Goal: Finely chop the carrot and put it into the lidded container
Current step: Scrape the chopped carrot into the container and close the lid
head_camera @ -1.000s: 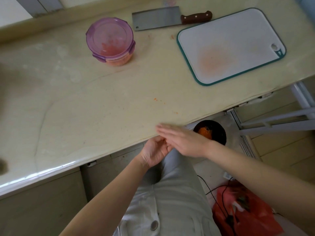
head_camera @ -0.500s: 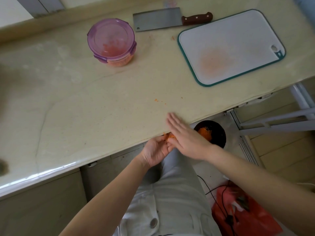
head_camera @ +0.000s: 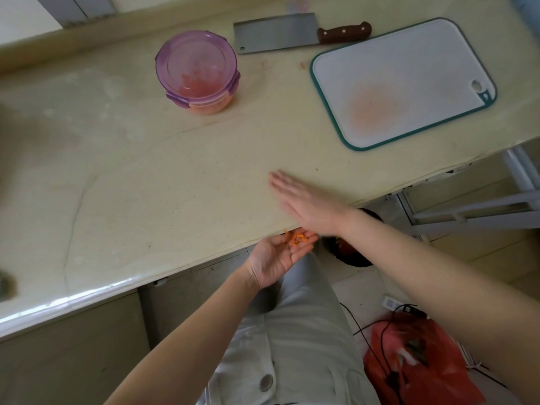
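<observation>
Round purple lidded container (head_camera: pixel 196 68) — chopped carrot inside. The left hand (head_camera: pixel 277 258) cups carrot scraps (head_camera: pixel 298 238), fingers released; right hand (head_camera: pixel 304 204) fingers flat on desk (head_camera: pixel 146 171).

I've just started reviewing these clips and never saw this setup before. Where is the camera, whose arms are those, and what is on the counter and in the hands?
There is no machine: a person wears one camera on the head, looking down at their two bare hands. On the counter stand a lidded container holding chopped carrot, a cleaver and a stained cutting board. The right hand lies flat and open near the counter's edge. The left hand, palm up just off that edge, carries loose carrot bits.
</observation>
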Demonstrator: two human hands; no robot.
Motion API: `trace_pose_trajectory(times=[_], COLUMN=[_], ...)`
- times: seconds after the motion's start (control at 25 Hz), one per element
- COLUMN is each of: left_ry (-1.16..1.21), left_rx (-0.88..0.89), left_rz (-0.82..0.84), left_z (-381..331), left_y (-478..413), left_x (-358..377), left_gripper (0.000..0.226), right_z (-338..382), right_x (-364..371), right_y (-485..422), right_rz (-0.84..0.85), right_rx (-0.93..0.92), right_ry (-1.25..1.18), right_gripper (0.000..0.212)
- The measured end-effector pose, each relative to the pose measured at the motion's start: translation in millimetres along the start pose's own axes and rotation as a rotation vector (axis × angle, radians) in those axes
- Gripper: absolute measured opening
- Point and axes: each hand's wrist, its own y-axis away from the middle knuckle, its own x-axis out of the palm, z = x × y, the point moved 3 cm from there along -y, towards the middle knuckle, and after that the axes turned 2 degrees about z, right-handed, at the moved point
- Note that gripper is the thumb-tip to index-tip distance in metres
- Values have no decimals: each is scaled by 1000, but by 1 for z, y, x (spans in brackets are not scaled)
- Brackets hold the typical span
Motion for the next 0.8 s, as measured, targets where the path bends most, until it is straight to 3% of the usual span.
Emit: trace_pose_trajectory(times=[0.12,0.2,0.32,0.44,0.68,0.8], left_ry=[-41,-45,-5,-13,-20,7], left_rx=[11,10,-30,-30,10,-8], left_rz=[-35,-26,25,17,11,56], left_z=[-1,0,-1,-2,-2,-1], left_y=[1,0,-1,1,1,1], left_x=[-2,-3,0,1,0,4], left_gripper=[31,34,44,46,54,41], right_z=[20,13,-16,-36,16,-19], right_x=[25,20,-14,-17,29,-1], right_y=[69,81,42,17,82,51], right_rz=[0,-31,-163,-115,-57,-126], right_rx=[-194,-203,138,356,-75,242], right_ry=[8,-44,-149,-144,-147,-193], right_gripper=[49,44,47,54,50,52])
